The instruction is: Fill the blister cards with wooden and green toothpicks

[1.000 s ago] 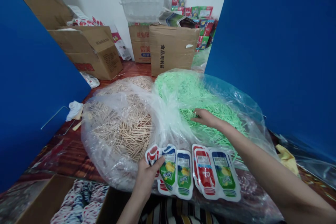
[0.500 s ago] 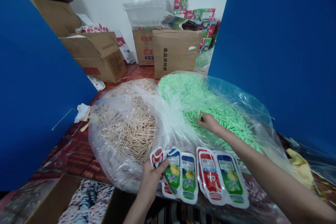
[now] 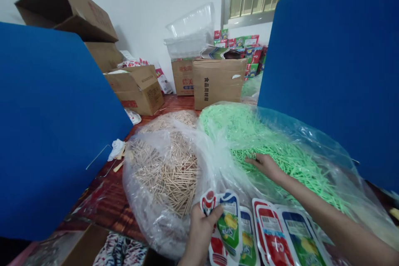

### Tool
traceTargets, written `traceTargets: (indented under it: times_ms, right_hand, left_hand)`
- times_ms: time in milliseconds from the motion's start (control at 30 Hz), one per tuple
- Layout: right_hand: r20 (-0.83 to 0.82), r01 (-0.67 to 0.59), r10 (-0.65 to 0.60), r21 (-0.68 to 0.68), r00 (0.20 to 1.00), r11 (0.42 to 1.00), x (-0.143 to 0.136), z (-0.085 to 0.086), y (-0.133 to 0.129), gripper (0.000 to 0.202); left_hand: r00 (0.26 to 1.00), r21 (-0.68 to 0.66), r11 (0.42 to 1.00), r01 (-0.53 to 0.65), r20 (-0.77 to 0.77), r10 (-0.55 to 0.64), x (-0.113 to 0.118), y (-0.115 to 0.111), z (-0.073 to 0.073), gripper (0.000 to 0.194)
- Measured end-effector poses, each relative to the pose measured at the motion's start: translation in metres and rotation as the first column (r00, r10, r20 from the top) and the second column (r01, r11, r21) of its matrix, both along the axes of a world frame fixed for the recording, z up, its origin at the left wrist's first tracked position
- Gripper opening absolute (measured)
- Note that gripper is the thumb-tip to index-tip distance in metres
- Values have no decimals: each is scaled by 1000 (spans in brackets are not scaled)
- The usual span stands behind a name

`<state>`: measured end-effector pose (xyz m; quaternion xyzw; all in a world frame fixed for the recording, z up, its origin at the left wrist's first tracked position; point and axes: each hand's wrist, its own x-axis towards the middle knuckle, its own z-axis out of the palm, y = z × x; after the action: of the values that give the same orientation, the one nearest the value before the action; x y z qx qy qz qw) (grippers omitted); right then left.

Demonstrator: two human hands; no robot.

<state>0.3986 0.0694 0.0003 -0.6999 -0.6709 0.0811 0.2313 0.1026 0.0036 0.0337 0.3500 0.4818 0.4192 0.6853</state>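
My left hand [image 3: 202,229] is closed, thumb on top, round a bottle-shaped packet [image 3: 229,225] printed blue and green with yellow fruit, a red one beside it in the grip. More flat packets lie near me: a green one [image 3: 248,239] partly under the held one, a red cola one [image 3: 274,232] and another green one [image 3: 303,237] to the right. My right hand [image 3: 265,165] reaches into a clear plastic bag of thin green sticks [image 3: 288,160]. Its fingers are curled down among the sticks, and what they pinch is hidden.
Left of the green sticks is a clear bag of tan sticks [image 3: 176,178]. A box of striped twisted pieces [image 3: 120,251] stands at the lower left. Blue panels [image 3: 56,133] flank both sides. Cardboard boxes [image 3: 220,83] and clear plastic trays [image 3: 188,43] stand behind.
The camera view has shifted, so everything sits lower and further right. Both hands keep about the same places: left on the packet, right in the green sticks.
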Motion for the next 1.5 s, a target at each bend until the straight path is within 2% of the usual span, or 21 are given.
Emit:
traceTargets:
  times_ms: [133, 267, 500, 633, 733, 833, 933, 1033, 1167, 1300, 1400, 1500]
  right_hand:
    - [-21, -32, 32, -12, 999, 999, 0, -8, 4, 35]
    - [-33, 4, -4, -5, 999, 1000, 1, -15, 6, 38]
    - [-14, 68, -68, 11, 998, 998, -1, -4, 1, 35]
    - [7, 77, -78, 47, 997, 996, -3, -2, -1, 35]
    - [1, 49, -49, 70, 999, 996, -5, -5, -3, 37]
    - [-169, 65, -41, 136, 985, 989, -8, -1, -4, 41]
    - [-437, 130, -39, 180, 898, 975, -11, 8, -5, 41]
    - [-581, 143, -29, 152, 814, 978, -14, 16, -7, 44]
    - [-689, 162, -64, 79, 722, 984, -17, 19, -11, 50]
    - [-761, 175, -105, 12, 641, 984, -14, 15, -12, 53]
    - [-768, 162, -115, -15, 629, 987, -11, 16, -13, 53]
    - [-739, 137, -101, -13, 666, 991, -9, 17, -13, 45]
  left_hand:
    - [1000, 17, 1000, 21, 9, -21, 8, 2, 0, 45]
    - [1000, -4, 1000, 10, -5, -10, 11, 1, -4, 47]
    - [997, 48, 996, 80, 18, -81, 6, 6, -6, 37]
    - [1000, 55, 998, 21, 14, -22, 2, 10, -2, 41]
    - [1000, 47, 999, -19, -9, 20, -2, 11, -5, 47]
    - [995, 39, 997, -63, -73, 66, -5, 11, -12, 54]
    - [988, 51, 995, -90, -122, 96, -6, 11, -18, 59]
    - [996, 38, 999, -37, -85, 41, -8, 8, -16, 59]
    - [996, 67, 995, 73, -49, -70, -12, 4, -7, 50]
    - [998, 135, 989, 57, -11, -56, -15, 5, -8, 48]
    - [997, 122, 990, 72, -5, -71, -16, 5, -11, 47]
    - [997, 124, 989, 77, -11, -76, -16, 3, -12, 45]
